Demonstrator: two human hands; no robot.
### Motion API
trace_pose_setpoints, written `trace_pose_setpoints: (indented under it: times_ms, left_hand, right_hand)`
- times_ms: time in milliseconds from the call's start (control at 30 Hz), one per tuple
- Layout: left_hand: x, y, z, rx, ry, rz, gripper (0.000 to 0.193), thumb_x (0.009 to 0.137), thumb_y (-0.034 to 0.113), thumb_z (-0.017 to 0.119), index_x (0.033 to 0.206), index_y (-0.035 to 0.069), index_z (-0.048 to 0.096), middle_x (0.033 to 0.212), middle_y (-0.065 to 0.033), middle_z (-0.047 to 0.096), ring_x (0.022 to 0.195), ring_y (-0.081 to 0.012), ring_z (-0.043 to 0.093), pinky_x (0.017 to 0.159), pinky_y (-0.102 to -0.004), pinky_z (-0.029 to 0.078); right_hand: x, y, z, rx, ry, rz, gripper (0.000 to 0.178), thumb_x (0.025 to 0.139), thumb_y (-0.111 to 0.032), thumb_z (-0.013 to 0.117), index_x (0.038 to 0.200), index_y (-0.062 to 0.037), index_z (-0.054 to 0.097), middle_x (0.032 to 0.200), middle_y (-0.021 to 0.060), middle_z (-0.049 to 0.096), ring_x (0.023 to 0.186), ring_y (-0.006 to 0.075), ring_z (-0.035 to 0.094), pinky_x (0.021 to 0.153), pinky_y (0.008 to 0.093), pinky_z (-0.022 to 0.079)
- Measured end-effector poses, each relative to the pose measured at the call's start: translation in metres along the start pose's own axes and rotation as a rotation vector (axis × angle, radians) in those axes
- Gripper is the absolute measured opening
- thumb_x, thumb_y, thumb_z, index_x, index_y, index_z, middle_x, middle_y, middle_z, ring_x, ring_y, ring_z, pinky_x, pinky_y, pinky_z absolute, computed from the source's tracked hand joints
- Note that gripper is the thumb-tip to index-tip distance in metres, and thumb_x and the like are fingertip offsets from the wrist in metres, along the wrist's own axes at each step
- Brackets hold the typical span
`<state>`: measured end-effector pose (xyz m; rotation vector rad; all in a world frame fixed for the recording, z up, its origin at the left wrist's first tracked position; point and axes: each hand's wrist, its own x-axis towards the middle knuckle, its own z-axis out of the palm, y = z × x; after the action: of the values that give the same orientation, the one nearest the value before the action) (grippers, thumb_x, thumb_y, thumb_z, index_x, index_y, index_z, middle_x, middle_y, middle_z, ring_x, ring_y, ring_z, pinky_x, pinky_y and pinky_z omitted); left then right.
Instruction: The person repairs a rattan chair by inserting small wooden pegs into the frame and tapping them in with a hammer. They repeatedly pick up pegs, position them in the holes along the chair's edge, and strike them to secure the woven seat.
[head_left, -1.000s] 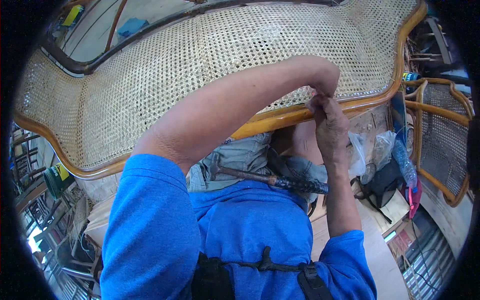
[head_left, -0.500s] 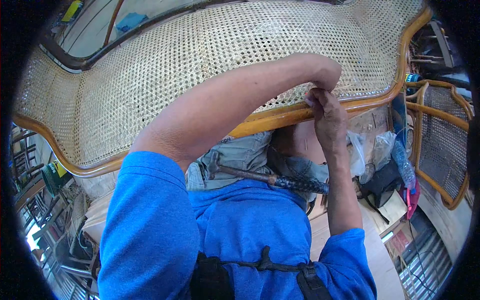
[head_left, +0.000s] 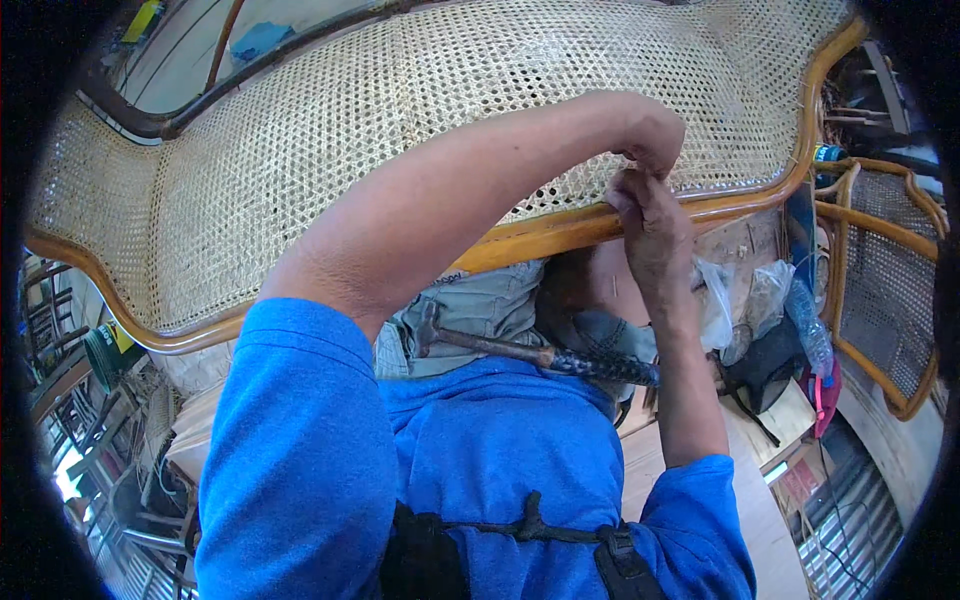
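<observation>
A woven cane panel [head_left: 330, 150] in a glossy brown wooden frame [head_left: 550, 238] spans the space in front of me. My left arm reaches across it to the right. My left hand [head_left: 655, 138] bends sharply at the wrist above the front rail, its fingers curled down and mostly hidden. Just below it, my right hand [head_left: 655, 220] is closed, thumb and fingertips pinched together at the rail's inner edge, close to the left fingers. What either hand pinches is too small or hidden to make out. A hammer [head_left: 490, 346] with a dark wrapped grip lies across my lap.
Another cane-and-wood piece [head_left: 885, 280] stands at the right. Beside it are a clear plastic bottle [head_left: 805, 325], plastic bags [head_left: 715, 300] and a black bag [head_left: 765, 370]. A dark green can [head_left: 105, 355] sits at the left, near stacked furniture frames.
Both hands have shifted slightly upward at the same spot on the rail. The right hand has turned a little. The hammer stays on my lap.
</observation>
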<state>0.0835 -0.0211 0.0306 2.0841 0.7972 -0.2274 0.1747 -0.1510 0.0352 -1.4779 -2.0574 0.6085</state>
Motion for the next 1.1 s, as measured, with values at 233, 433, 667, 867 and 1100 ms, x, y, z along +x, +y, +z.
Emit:
trace_pose_setpoints:
  times_ms: [233,433,667,867,1100]
  left_hand:
    - [0.008,0.008,-0.005,0.132,-0.056,-0.026,0.024,0.068,0.017,0.063,0.081,-0.003,0.067,0.075,-0.0152,0.063,0.062,-0.0237,0.057,0.057,-0.0392,0.046]
    - [0.005,0.015,-0.007,0.157,-0.075,0.075,0.024,0.069,0.016,0.063,0.081,-0.004,0.067,0.076,-0.0172,0.065,0.064,-0.0242,0.059,0.058,-0.0383,0.048]
    - [0.004,0.021,-0.008,0.055,-0.133,0.012,0.021,0.071,0.016,0.062,0.078,-0.003,0.067,0.072,-0.0132,0.063,0.061,-0.023,0.056,0.055,-0.0389,0.046]
    - [0.029,0.014,-0.007,0.152,-0.257,0.14,0.016,0.072,0.014,0.061,0.075,-0.001,0.066,0.07,-0.01,0.061,0.06,-0.0207,0.053,0.054,-0.0371,0.043]
    - [0.024,0.016,-0.015,0.171,-0.28,0.159,0.016,0.073,0.014,0.06,0.078,0.0,0.066,0.074,-0.0103,0.061,0.063,-0.0212,0.053,0.056,-0.0371,0.044]
  right_hand:
    - [-0.008,-0.015,0.013,-0.154,0.151,-0.037,0.014,0.08,-0.002,0.059,0.093,-0.0014,0.057,0.086,0.015,0.06,0.079,0.0316,0.059,0.07,0.036,0.046]
    - [-0.006,-0.014,0.013,-0.254,0.121,-0.074,0.014,0.083,-0.008,0.055,0.095,-0.0025,0.059,0.088,0.0175,0.059,0.084,0.0368,0.056,0.074,0.0431,0.045]
    - [-0.008,-0.008,0.005,-0.305,-0.018,-0.126,0.014,0.083,-0.007,0.052,0.095,-0.0039,0.059,0.089,0.0166,0.059,0.088,0.0362,0.055,0.08,0.0427,0.045]
    - [-0.005,-0.001,0.0,-0.284,-0.115,-0.176,0.017,0.08,-0.003,0.051,0.096,-0.0041,0.059,0.092,0.0156,0.059,0.092,0.035,0.054,0.082,0.0424,0.045]
    - [-0.005,0.009,0.0,-0.353,-0.119,-0.227,0.017,0.077,-0.002,0.053,0.093,-0.0055,0.058,0.092,0.014,0.058,0.09,0.0334,0.055,0.078,0.0425,0.045]
